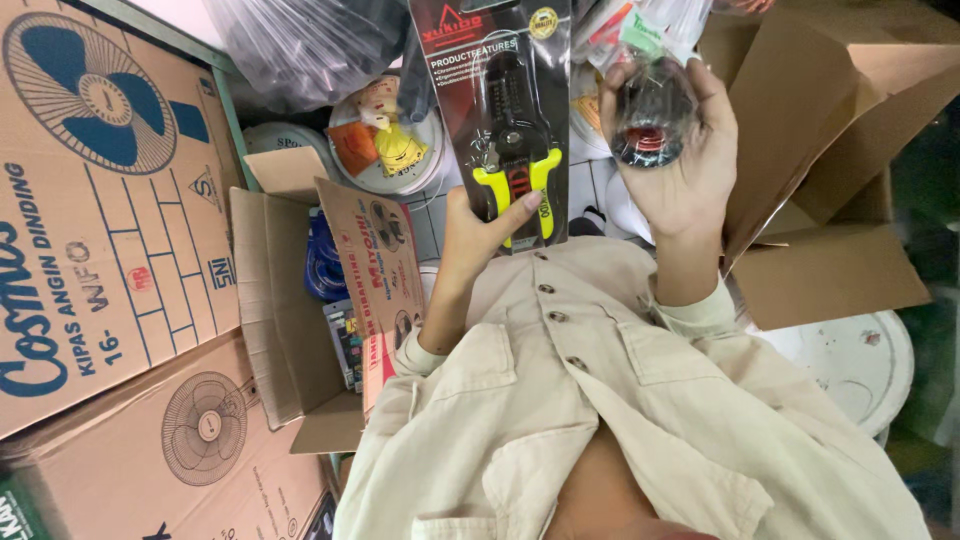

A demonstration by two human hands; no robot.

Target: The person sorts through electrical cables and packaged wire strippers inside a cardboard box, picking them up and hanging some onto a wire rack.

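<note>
My left hand (pixel 478 232) holds up a carded blister pack of black and yellow crimping pliers (pixel 508 150), thumb pressed on its lower edge. My right hand (pixel 683 165) is raised beside it. It grips a small clear plastic bag holding a dark round roll with a red centre (pixel 652 118). Both hands are in front of my chest, above my beige buttoned shirt (pixel 600 400).
An open cardboard box (pixel 290 300) with small packaged goods stands at my left. Large fan cartons (pixel 100 200) lie further left. Another open carton (pixel 830 200) is at the right, a white round lid (pixel 860 360) below it. White plates and a dark plastic bag (pixel 310 40) are ahead.
</note>
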